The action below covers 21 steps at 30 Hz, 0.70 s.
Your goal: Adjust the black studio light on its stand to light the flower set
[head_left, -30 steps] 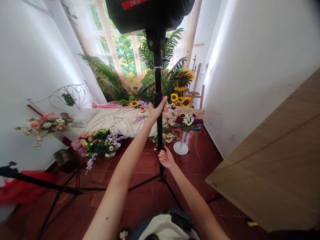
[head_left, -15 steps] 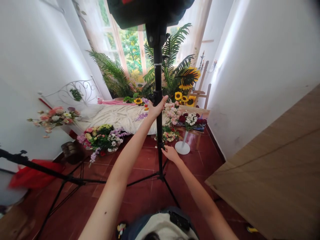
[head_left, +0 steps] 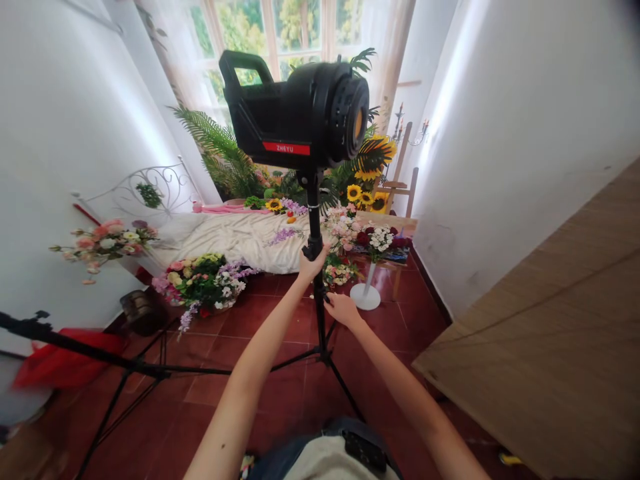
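Observation:
A black studio light (head_left: pixel 295 117) with a red label tops a black stand (head_left: pixel 314 223) in the middle of the view. My left hand (head_left: pixel 313 263) is wrapped round the stand's pole, just below its upper collar. Lower down, my right hand (head_left: pixel 342 308) is closed on the black knob (head_left: pixel 327 299) of the lower collar. The stand's legs are spread on the red tiled floor (head_left: pixel 280 387).
Behind the stand is a bed (head_left: pixel 240 237) with flowers and palm leaves around it. A second black stand (head_left: pixel 135 365) lies leftward. A white round-based stand (head_left: pixel 365 297) and a wooden panel (head_left: pixel 540 347) are on the right.
The studio light and the upper pole have come down, and the whole light now shows. My left hand has moved down with the upper collar. My right hand remains at the lower knob.

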{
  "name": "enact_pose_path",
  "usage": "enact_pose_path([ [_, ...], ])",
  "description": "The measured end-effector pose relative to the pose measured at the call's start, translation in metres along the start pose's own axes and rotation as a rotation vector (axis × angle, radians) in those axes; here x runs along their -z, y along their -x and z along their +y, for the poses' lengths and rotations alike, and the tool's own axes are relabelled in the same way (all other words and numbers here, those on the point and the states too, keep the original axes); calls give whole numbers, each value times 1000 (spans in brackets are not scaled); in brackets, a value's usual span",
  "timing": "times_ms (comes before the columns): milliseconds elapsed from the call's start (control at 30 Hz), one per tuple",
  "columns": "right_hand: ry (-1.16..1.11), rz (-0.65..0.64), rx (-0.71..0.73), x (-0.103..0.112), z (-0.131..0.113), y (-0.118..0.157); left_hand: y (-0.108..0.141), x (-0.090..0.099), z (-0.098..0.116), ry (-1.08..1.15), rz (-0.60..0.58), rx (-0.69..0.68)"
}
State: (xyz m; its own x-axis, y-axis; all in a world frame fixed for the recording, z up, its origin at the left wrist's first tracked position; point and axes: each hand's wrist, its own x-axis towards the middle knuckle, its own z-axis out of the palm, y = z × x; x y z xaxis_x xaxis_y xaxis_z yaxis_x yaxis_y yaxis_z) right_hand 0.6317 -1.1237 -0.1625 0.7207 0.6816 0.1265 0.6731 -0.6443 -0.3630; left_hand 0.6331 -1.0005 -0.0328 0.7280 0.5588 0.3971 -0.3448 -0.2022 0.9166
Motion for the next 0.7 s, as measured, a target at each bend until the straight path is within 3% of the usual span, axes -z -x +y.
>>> enact_pose_path([
  [267, -30, 2, 4, 4, -2, 0, 41, 9, -50, -99, -17, 13],
  [500, 5, 0, -6, 2, -4, -1, 37, 12, -50, -77, -51, 4],
  [700, 72, 20, 64, 12, -5, 5, 43, 12, -66, -9, -69, 121],
])
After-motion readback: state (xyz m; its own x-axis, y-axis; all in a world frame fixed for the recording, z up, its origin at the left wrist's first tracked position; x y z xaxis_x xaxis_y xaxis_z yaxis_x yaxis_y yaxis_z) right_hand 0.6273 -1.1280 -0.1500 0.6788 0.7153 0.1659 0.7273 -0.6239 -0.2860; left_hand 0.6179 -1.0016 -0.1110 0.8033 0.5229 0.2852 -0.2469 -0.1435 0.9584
